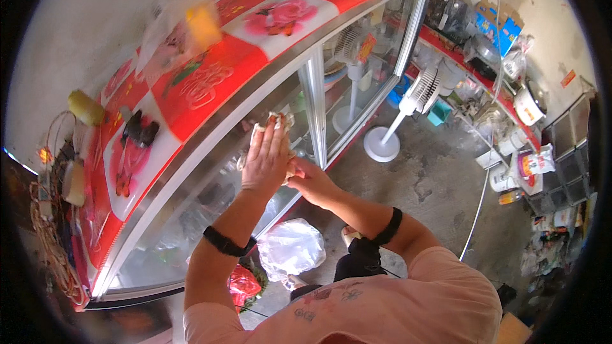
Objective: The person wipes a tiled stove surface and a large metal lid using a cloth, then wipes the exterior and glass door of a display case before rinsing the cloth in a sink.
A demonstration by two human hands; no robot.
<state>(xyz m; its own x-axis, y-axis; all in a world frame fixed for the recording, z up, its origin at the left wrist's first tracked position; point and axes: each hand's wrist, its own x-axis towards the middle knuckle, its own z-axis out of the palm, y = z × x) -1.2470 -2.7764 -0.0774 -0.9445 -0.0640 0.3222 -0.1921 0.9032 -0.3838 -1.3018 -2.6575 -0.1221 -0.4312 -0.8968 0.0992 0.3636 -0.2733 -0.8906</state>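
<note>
My left hand (pixel 266 160) lies flat with its fingers together over a pale, crumpled cloth (pixel 284 121), pressing it to the sliding glass door (pixel 217 191) of a display cabinet. The cloth bunches out past my fingertips and has reddish-brown patches. Just below and to the right, my right hand (pixel 313 184) has its bent fingers at the cloth's lower edge, pinching it. Part of the cloth is hidden under both hands. Behind the glass, the contents are blurred by reflections.
A red-and-white floral cover (pixel 210 81) tops the cabinet, with plastic bags and small tools on it. A white pedestal fan (pixel 382 144) stands on the concrete floor. By my feet are a clear plastic bag (pixel 291 248) and a red bag (pixel 245 283). Loaded shelves (pixel 478 76) line the right wall.
</note>
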